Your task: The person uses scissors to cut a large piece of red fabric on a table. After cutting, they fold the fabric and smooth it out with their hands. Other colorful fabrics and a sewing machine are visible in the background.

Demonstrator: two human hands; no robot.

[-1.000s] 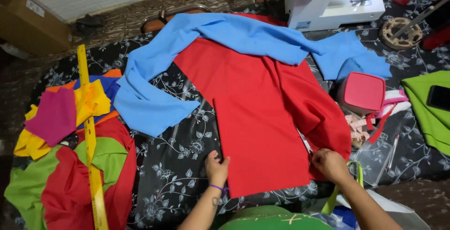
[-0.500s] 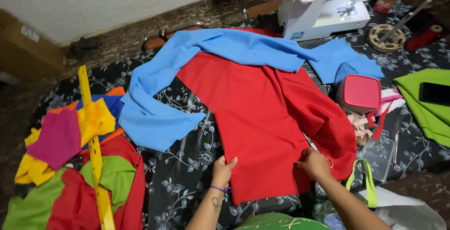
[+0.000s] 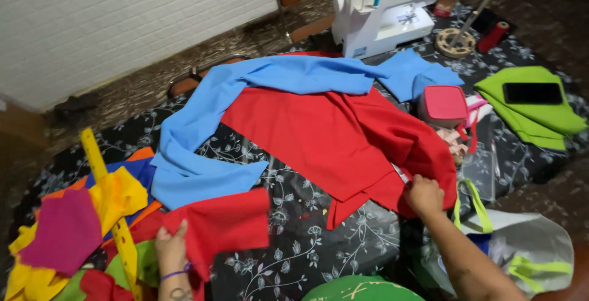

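Fingers of the left hand (image 3: 172,249) are closed on a cut red cloth piece (image 3: 224,227), lifted above the scrap pile (image 3: 67,240) beside the yellow ruler (image 3: 110,215). Fingers of the right hand (image 3: 423,195) are curled and press on the edge of the big red fabric (image 3: 331,141), which lies flat on the black flowered table cover (image 3: 294,258), under the blue fabric (image 3: 202,148). Both red cloths look light, soft and floppy; I judge a pinch at a corner or edge holds them best. Only the head view is available.
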